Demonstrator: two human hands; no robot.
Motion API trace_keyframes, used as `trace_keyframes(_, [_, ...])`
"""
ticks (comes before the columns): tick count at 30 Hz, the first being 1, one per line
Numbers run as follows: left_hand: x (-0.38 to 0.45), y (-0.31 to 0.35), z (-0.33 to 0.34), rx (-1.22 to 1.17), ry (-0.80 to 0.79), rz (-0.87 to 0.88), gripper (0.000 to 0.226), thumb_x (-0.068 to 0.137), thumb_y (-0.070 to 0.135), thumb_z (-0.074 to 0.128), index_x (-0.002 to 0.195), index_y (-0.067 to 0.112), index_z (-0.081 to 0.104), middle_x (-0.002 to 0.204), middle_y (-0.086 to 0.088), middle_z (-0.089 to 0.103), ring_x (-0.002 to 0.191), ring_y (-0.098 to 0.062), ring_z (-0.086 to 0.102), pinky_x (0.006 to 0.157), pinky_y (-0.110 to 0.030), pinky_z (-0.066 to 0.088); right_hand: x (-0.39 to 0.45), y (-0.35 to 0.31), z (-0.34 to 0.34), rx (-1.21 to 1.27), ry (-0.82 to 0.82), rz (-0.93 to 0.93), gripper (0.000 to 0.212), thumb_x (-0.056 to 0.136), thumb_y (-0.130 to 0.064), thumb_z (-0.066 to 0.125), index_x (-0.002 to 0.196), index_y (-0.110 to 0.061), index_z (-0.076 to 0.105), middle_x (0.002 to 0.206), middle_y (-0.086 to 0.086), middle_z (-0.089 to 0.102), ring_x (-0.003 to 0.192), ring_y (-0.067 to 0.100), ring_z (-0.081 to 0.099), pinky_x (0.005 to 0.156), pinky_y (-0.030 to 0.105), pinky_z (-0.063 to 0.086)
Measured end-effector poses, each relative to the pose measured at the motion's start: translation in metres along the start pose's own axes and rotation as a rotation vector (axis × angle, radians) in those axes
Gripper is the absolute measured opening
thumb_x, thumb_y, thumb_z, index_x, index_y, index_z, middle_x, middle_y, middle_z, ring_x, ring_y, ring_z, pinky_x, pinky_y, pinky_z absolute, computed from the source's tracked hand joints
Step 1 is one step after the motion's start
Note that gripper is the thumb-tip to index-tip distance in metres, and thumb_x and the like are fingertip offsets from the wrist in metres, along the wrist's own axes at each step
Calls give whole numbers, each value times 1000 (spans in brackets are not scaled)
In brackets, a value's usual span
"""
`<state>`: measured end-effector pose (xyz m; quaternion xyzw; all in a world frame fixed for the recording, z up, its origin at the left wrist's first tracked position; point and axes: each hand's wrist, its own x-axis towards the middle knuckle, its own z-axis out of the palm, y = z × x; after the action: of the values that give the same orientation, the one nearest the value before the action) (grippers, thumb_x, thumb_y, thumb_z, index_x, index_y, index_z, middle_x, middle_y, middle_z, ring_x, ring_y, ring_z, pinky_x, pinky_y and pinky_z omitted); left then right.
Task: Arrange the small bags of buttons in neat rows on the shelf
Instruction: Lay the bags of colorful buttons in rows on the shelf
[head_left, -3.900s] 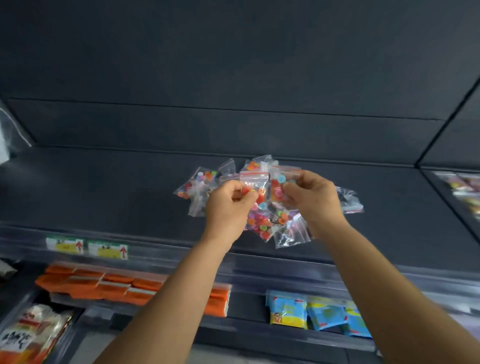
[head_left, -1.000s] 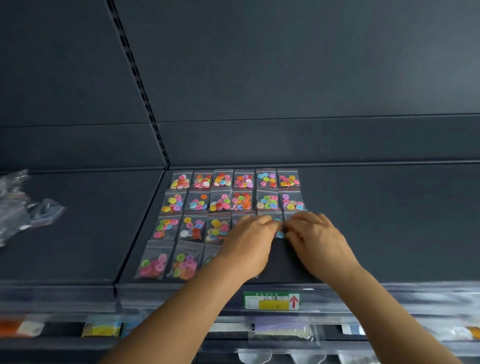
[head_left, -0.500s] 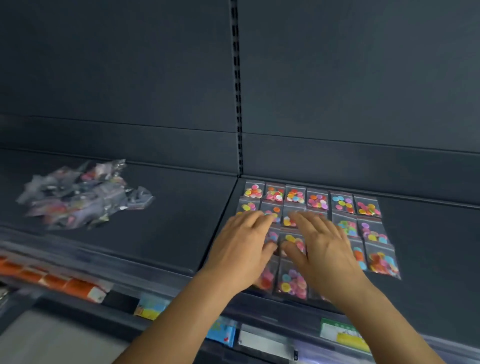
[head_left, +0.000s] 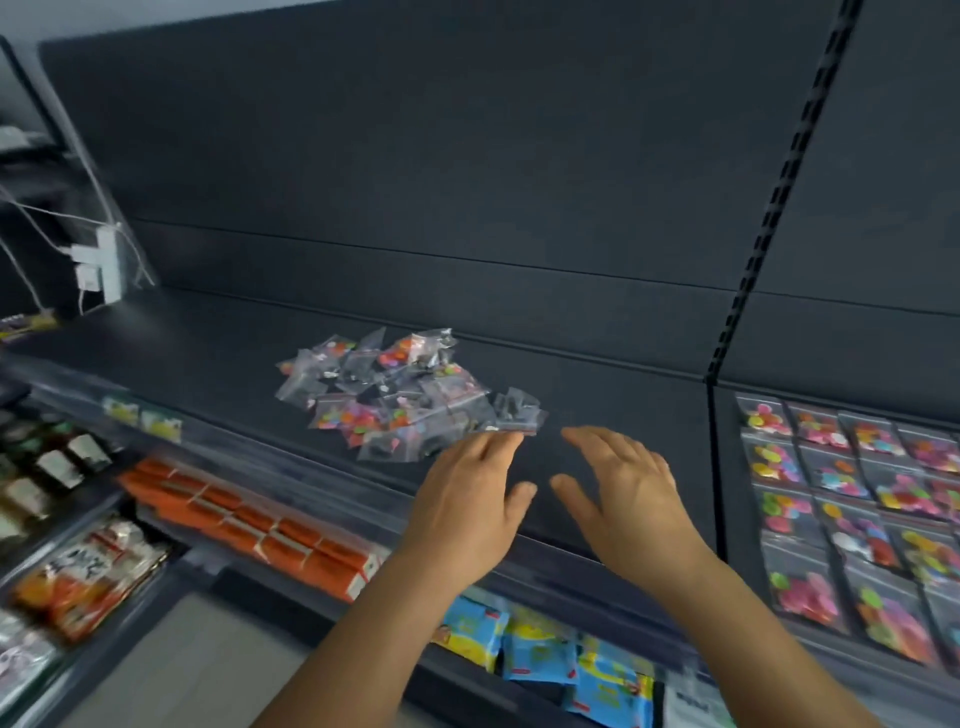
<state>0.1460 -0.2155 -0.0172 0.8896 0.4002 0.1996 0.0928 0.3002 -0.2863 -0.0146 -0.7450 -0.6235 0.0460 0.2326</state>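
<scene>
— Where were the hands? — Left hand (head_left: 470, 499) and right hand (head_left: 623, 493) hovered spread and empty just beside the loose pile of button bags (head_left: 405, 395) on the shelf (head_left: 208, 358).

— The best approach? — Probably lifting a few slippery bags, sparing the neat rows (head_left: 852, 509) beyond the divider (head_left: 714, 467).

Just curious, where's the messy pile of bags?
The pile lies on the dark shelf, centre of view, beyond the left hand and left of the neat rows.

We face dark shelving with a flat back panel (head_left: 415, 156), a slotted upright (head_left: 779, 192), and pale floor (head_left: 171, 654) below.
</scene>
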Motion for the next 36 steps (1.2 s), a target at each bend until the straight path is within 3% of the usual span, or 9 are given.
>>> trace_keyframes(8, [2,-95,-23,-7,13,-111,54,94,36,50,144,21,33,142,2,43,131,-17,36,107,-30,29,52,-71,47,31,-33,-58,48,95,-38,47,140,-25,39,144,-5,42,134,17,36,112,39,23])
trace_keyframes(13, [13,-146,-24,41,-2,-221,54,96,37,46,145,19,31,146,0,39,135,-18,32,111,-32,27,93,-93,78,18,-96,-196,46,96,-29,45,141,-28,37,145,-6,40,135,18,34,111,41,27])
trace_keyframes(19, [26,-193,-19,88,-82,-294,51,99,34,39,147,21,28,153,2,28,138,-18,26,113,-37,26,140,-103,121,-47,-276,-353,42,97,-34,39,139,-35,37,151,-9,30,142,12,16,113,36,11])
trace_keyframes(24, [36,-216,-20,70,-103,-271,41,99,30,41,139,18,44,145,2,39,134,-16,33,112,-37,29,173,-94,130,-211,-272,-288,33,97,-40,34,124,-33,51,136,-13,44,132,12,30,107,36,18])
trace_keyframes(28, [42,-227,-22,-13,36,-335,37,96,26,49,132,17,49,134,0,48,123,-17,42,106,-32,35,189,-108,133,-178,-164,-222,23,93,-40,45,102,-27,62,112,-6,59,117,18,45,105,36,26])
trace_keyframes(33, [56,-243,-22,13,100,-445,32,94,28,52,123,14,55,121,-4,54,115,-20,45,94,-31,40,199,-145,153,-165,-167,-233,33,93,-43,47,115,-22,58,114,1,62,117,23,45,101,34,32])
trace_keyframes(36, [62,-249,-22,-11,133,-448,22,92,29,56,107,14,63,111,-3,57,108,-20,50,87,-31,45,203,-158,164,-246,-204,-120,36,95,-43,44,117,-17,54,121,7,56,120,26,44,99,35,36])
